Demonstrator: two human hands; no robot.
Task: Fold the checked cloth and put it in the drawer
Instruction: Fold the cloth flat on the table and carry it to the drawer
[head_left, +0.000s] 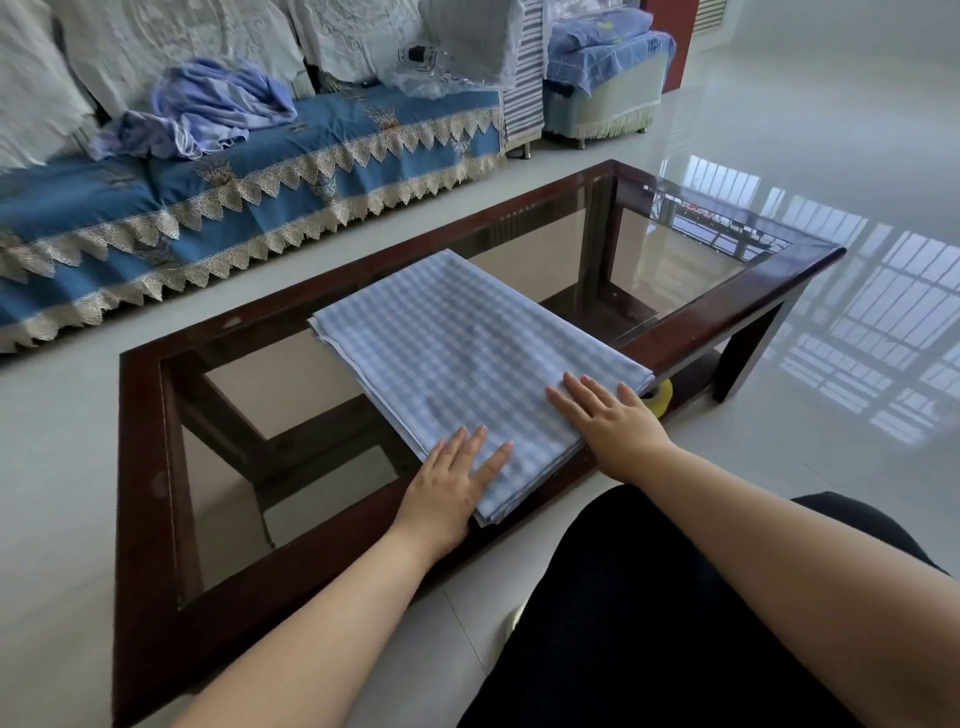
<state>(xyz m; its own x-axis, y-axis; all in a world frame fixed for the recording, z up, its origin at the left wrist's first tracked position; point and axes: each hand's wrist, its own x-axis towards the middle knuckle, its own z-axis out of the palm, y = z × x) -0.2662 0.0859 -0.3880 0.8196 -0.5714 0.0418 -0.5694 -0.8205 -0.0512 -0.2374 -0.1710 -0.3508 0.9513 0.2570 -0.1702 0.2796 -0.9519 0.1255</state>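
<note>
The blue-and-white checked cloth (457, 343) lies folded into a flat rectangle of several layers on the glass top of the dark wooden coffee table (140, 467). My left hand (447, 488) rests flat, fingers spread, on the cloth's near left corner. My right hand (613, 426) presses flat on the near right edge, fingers apart. Neither hand grips the fabric. No drawer is in view.
A sofa with a blue lace-trimmed cover (249, 197) stands beyond the table, with a crumpled lilac cloth (218, 109) on it. A yellow tape roll (662, 397) sits on the table's lower shelf. A glossy tiled floor (831, 130) lies to the right.
</note>
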